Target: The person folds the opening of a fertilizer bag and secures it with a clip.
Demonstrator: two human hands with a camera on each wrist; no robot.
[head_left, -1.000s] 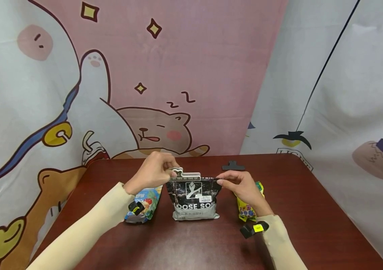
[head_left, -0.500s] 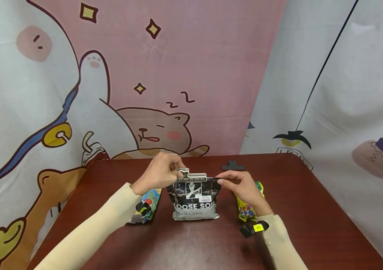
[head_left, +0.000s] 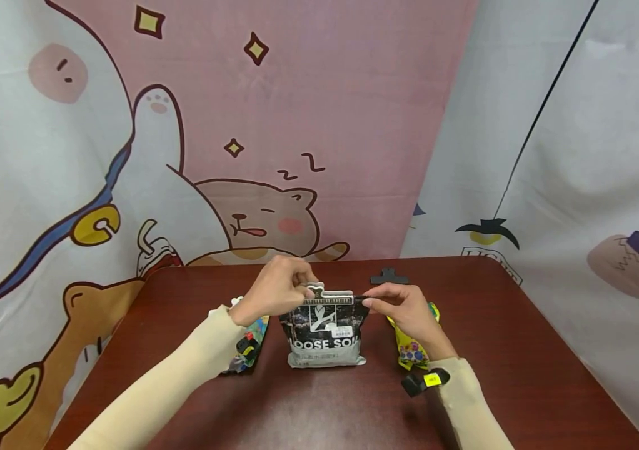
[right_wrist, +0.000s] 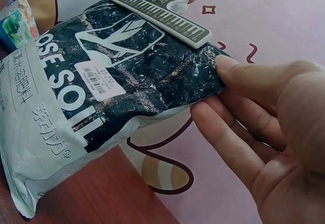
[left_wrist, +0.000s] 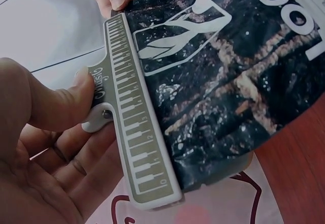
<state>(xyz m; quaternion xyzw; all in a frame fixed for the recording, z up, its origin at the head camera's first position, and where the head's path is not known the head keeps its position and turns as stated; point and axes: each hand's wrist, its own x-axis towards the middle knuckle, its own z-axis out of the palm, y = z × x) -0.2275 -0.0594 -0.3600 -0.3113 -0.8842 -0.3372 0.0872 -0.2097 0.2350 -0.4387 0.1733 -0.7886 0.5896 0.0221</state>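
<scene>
Upright on the table stands a black and white bag of loose soil (head_left: 325, 347), its top edge flat. My left hand (head_left: 280, 287) pinches the handle of a wide clip with a piano-key pattern (left_wrist: 136, 127). In the left wrist view, the clip's long jaw lies along the bag's top edge, with thumb in front and fingers behind the handle. My right hand (head_left: 406, 312) pinches the bag's top right corner between thumb and fingers. The right wrist view shows a short stretch of the bag's edge between the clip's end and my right thumb (right_wrist: 236, 71).
A colourful bag (head_left: 260, 334) lies on the left, partly hidden by my left forearm. To the right is a yellow bag (head_left: 411, 353), partly behind my right hand. A black clip (head_left: 389, 277) lies near the back edge of the reddish-brown table (head_left: 319, 412).
My left hand and the piano-patterned clip have moved rightward along the bag's top edge, toward my right hand. The right hand and the soil bag have stayed nearly still.
</scene>
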